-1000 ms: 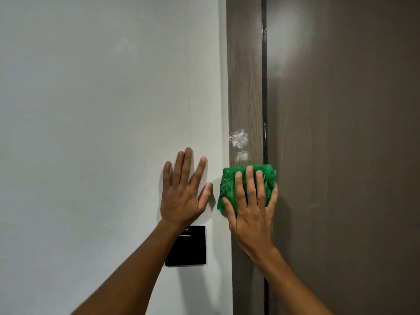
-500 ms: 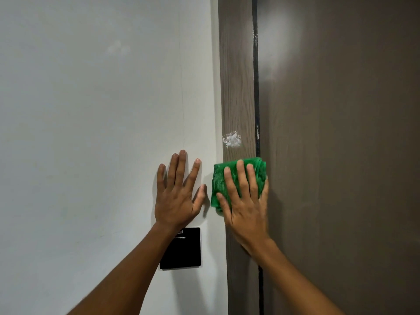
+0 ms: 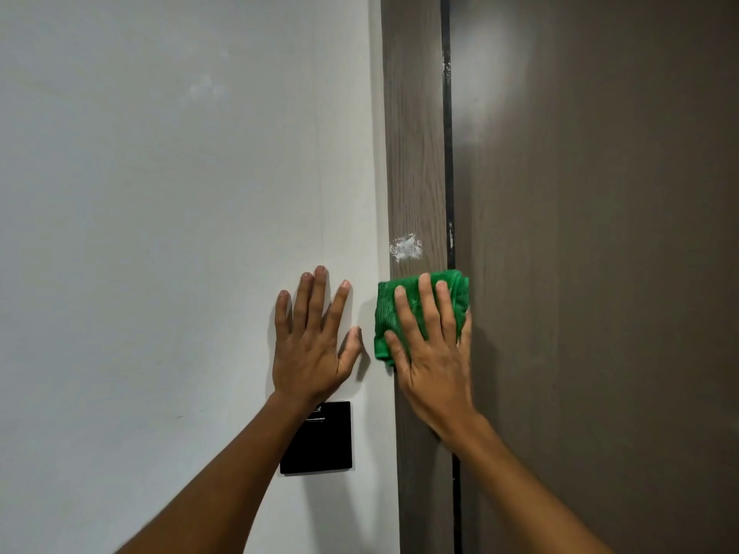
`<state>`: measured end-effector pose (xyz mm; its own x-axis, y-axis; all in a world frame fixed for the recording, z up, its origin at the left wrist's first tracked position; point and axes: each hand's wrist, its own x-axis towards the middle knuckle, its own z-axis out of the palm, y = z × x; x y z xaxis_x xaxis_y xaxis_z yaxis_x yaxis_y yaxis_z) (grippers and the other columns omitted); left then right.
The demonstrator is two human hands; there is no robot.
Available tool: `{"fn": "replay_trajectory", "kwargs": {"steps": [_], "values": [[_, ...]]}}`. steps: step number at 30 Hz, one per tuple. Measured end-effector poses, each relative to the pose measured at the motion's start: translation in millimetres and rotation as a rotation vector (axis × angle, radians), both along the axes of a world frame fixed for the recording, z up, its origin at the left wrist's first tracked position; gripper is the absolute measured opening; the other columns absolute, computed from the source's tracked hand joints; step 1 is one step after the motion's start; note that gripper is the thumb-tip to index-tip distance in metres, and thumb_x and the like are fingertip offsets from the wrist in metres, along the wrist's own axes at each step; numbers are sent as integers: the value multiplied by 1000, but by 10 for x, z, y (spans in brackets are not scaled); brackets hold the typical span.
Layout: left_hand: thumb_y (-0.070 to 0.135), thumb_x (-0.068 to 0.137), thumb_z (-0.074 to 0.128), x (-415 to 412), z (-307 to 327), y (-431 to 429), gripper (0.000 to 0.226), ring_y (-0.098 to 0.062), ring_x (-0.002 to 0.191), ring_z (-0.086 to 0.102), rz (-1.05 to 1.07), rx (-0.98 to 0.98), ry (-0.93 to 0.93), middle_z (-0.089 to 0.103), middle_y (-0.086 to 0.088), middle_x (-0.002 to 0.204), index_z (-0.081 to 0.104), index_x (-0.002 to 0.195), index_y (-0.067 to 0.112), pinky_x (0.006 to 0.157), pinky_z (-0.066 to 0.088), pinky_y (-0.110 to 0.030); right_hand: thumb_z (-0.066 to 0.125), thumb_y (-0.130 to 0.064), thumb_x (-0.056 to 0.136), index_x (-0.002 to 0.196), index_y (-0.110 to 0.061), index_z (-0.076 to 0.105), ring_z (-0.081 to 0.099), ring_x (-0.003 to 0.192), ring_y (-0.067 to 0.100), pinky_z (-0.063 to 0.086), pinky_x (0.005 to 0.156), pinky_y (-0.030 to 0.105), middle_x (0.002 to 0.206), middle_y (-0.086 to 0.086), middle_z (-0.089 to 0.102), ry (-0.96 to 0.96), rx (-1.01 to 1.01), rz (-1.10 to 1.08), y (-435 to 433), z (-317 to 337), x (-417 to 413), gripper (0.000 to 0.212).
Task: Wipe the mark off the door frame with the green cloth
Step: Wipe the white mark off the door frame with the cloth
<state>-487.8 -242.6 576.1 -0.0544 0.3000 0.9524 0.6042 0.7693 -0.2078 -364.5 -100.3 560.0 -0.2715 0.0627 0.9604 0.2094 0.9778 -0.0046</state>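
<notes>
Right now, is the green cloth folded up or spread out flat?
Folded: the green cloth is a compact wad with a rolled top edge, under the right hand on the door frame.

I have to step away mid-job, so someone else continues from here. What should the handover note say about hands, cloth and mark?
Left hand: flat on the white wall, fingers spread, holding nothing.
Right hand: straight fingers press the green cloth against the door frame.
White mark: on the frame just above the cloth, uncovered.
Done: cloth placed on the frame.
Left: wipe upward over the mark.
</notes>
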Motion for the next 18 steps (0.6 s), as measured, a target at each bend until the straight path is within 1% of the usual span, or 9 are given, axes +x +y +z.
{"fn": "replay_trajectory", "kwargs": {"steps": [1, 4, 7, 10, 11, 12, 14, 16, 18], "values": [[48, 92, 37, 27, 7, -13, 70, -28, 152, 7, -16, 3, -19, 12, -14, 164, 22, 154, 20, 122, 7, -51, 30, -46, 98, 152, -29, 11, -5, 149, 19, 4, 117, 58, 162, -1, -2, -19, 2, 24, 52, -100, 44, 59], [47, 89, 41, 94, 204, -82, 69, -26, 152, 10, -40, 16, -44, 17, -12, 164, 29, 151, 19, 122, 2, -50, 29, -45, 98, 151, -31, 7, -9, 149, 18, 8, 118, 57, 161, -3, -7, 14, -136, 102, 136, -93, 158, 59], [48, 92, 39, 67, 486, -163, 70, -27, 152, 10, -19, 46, -78, 15, -12, 164, 23, 153, 18, 122, 2, -50, 33, -40, 100, 152, -25, 12, -7, 149, 21, 10, 119, 57, 162, 5, 0, 106, -208, 124, 44, 290, 107, 59], [49, 96, 30, -19, 501, -167, 69, -25, 153, 3, 9, 42, -84, 7, -10, 166, 12, 156, 19, 123, 8, -52, 35, -34, 101, 153, -17, 14, -3, 149, 26, 9, 118, 60, 162, 10, 5, 278, -324, 205, -71, 758, -24, 58], [50, 96, 27, -41, 460, -166, 69, -24, 153, 1, 17, 36, -75, 4, -9, 166, 9, 156, 20, 123, 8, -52, 33, -34, 102, 153, -17, 13, -3, 149, 27, 6, 118, 61, 162, 10, 6, 301, -334, 203, -116, 839, -69, 58], [51, 97, 24, -73, 428, -163, 69, -24, 153, 1, 23, 37, -59, 3, -9, 166, 7, 156, 21, 123, 8, -52, 31, -35, 102, 153, -19, 11, -4, 149, 26, 2, 118, 61, 163, 8, 5, 285, -293, 168, -161, 874, -132, 58], [51, 96, 25, -116, 409, -164, 69, -23, 153, 0, 34, 34, -40, 3, -8, 166, 6, 156, 22, 123, 7, -51, 30, -37, 100, 153, -24, 10, -4, 149, 24, -4, 117, 60, 163, 5, 3, 182, -86, 40, -257, 782, -230, 58], [51, 96, 27, -124, 431, -175, 70, -22, 153, 0, 36, 35, -31, 3, -8, 166, 7, 156, 22, 123, 5, -50, 32, -38, 99, 153, -27, 13, 0, 150, 23, -1, 117, 59, 163, 4, 6, 94, 72, -33, -291, 555, -259, 58], [51, 96, 27, -126, 438, -178, 70, -23, 153, 0, 23, 35, -25, 4, -8, 166, 7, 156, 22, 123, 6, -50, 31, -40, 100, 153, -28, 14, 0, 150, 21, 2, 118, 59, 162, 4, 5, 74, 57, -60, -198, 311, -198, 57]]}}
